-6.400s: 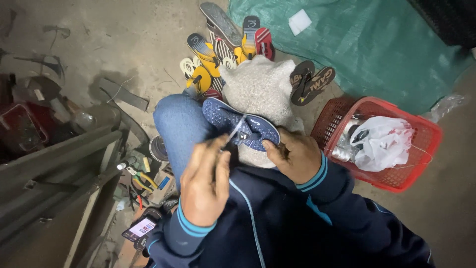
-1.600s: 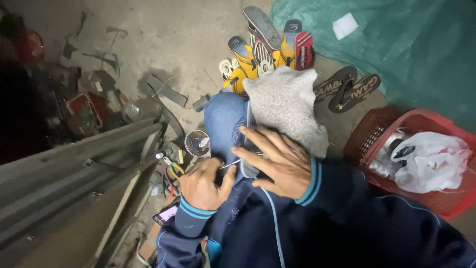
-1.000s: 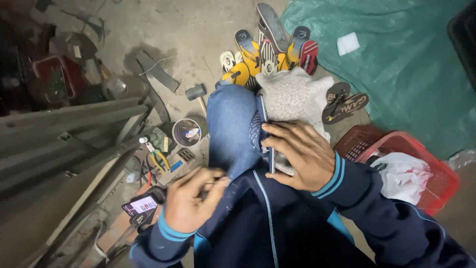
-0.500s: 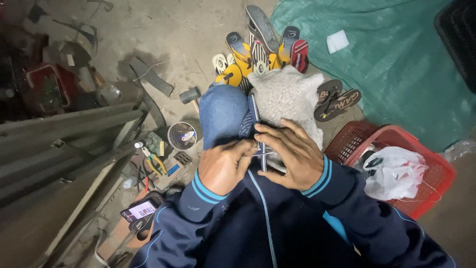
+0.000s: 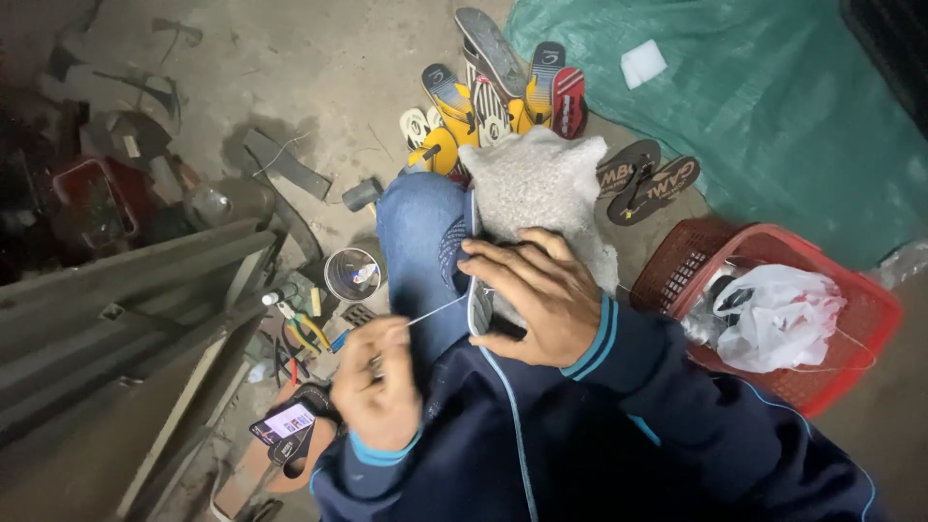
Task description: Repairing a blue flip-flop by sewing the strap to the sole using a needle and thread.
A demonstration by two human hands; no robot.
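A blue shoe (image 5: 471, 261) stands on its edge on my lap, against my jeans-clad knee (image 5: 416, 232). My right hand (image 5: 532, 295) lies over the shoe and presses it down, fingers spread across its side. My left hand (image 5: 382, 382) is closed around a needle or small tool and holds a taut white thread (image 5: 435, 311) that runs up to the shoe's sole. A grey woolly cloth (image 5: 541, 184) lies under and beyond the shoe.
A heap of flip-flops (image 5: 493, 92) lies ahead, with a brown pair (image 5: 648, 179) to the right. A red basket (image 5: 851, 319) holds a white plastic bag (image 5: 773, 314). A green tarp (image 5: 744, 106) covers the right. Pliers (image 5: 300, 329), a small tin (image 5: 351, 274), a phone (image 5: 285, 422) and metal bars (image 5: 116, 319) are at left.
My left hand has pulled away from the shoe, down and to the left, drawing the thread tight. My right hand stays on the shoe.
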